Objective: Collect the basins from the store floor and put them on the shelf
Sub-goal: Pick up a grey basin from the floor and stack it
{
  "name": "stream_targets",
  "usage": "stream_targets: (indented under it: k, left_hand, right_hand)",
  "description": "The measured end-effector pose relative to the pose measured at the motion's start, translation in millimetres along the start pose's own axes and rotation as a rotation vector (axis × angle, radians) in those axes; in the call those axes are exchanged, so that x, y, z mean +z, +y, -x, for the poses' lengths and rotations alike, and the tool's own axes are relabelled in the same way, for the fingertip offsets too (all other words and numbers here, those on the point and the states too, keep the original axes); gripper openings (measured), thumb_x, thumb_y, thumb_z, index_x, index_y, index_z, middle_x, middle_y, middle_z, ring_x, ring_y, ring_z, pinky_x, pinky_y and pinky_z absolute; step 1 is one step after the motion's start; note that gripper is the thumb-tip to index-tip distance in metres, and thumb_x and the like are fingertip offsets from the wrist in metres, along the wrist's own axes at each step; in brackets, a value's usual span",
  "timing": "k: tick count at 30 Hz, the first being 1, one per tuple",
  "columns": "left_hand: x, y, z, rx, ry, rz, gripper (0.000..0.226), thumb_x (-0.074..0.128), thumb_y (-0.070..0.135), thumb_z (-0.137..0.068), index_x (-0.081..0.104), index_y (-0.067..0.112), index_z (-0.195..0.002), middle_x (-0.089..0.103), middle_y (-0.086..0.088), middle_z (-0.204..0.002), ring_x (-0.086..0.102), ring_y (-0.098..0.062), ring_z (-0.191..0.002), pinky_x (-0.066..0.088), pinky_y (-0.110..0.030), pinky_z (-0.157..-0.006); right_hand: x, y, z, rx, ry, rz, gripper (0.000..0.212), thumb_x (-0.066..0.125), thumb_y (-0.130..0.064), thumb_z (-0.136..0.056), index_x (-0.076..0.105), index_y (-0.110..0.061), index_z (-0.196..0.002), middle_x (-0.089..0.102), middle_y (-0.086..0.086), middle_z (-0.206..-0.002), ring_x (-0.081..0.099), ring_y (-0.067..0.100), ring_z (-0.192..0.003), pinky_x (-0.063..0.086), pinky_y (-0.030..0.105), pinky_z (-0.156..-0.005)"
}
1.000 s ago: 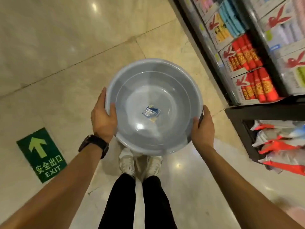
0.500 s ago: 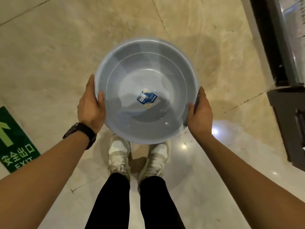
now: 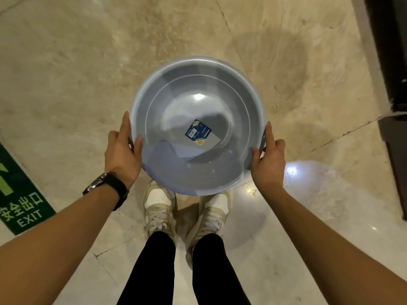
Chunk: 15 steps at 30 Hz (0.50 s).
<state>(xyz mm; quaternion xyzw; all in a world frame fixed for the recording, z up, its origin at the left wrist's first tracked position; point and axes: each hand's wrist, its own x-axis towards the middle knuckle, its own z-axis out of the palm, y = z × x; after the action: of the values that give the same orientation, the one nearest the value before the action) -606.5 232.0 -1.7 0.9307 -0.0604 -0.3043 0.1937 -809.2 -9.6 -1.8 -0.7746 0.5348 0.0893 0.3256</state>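
Head view: I am watching both hands carrying one grey basin (image 3: 198, 126) level above the floor (image 3: 77, 73), in front of the person's shoes (image 3: 159, 208). The left hand (image 3: 122, 153) is clamping the left rim, thumb hooked over the edge and fingers running underneath. The right hand (image 3: 267, 160) is gripping the opposite rim the same way. A blue label (image 3: 198, 132) is sitting on the basin's inside bottom.

To do this carry well, I am judging that the two grips should be kept opposite each other, with the rim level, and that the basin should be turned toward the shelf before it is raised, so the rim clears the shelf edge.

Only a dark strip of the shelf unit (image 3: 394, 84) is showing at the right border; its levels and any free space are cut off. The fingers beneath the basin are hidden. I cannot tell whether other basins are lying on the floor outside the view. A green exit sign (image 3: 19, 199) is partly cropped at the left.
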Motion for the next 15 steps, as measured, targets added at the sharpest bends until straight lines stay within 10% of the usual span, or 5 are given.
stream_targets:
  k: [8, 15]
  left_hand:
    - [-17, 6, 1, 0.065, -0.111, -0.350, 0.077, 0.057, 0.036, -0.095, 0.012, 0.033, -0.158, 0.034, -0.016, -0.133, 0.055, -0.033, -0.085, 0.045, -0.038, -0.061]
    - [-71, 69, 34, 0.227, -0.331, -0.515, 0.083, 0.062, 0.048, -0.088, 0.018, 0.028, -0.156, 0.032, -0.006, -0.143, 0.055, -0.031, -0.113, 0.053, -0.040, -0.078]
  right_hand:
    - [-11, -3, -1, 0.024, -0.155, 0.053, 0.074, 0.052, -0.035, -0.096, 0.005, -0.040, -0.154, 0.031, 0.001, -0.112, 0.052, 0.018, -0.072, 0.048, 0.030, -0.065]
    - [-84, -41, 40, 0.027, -0.239, 0.168, 0.080, 0.060, -0.043, -0.092, 0.015, -0.026, -0.155, 0.031, 0.011, -0.149, 0.053, 0.029, -0.122, 0.053, 0.042, -0.092]
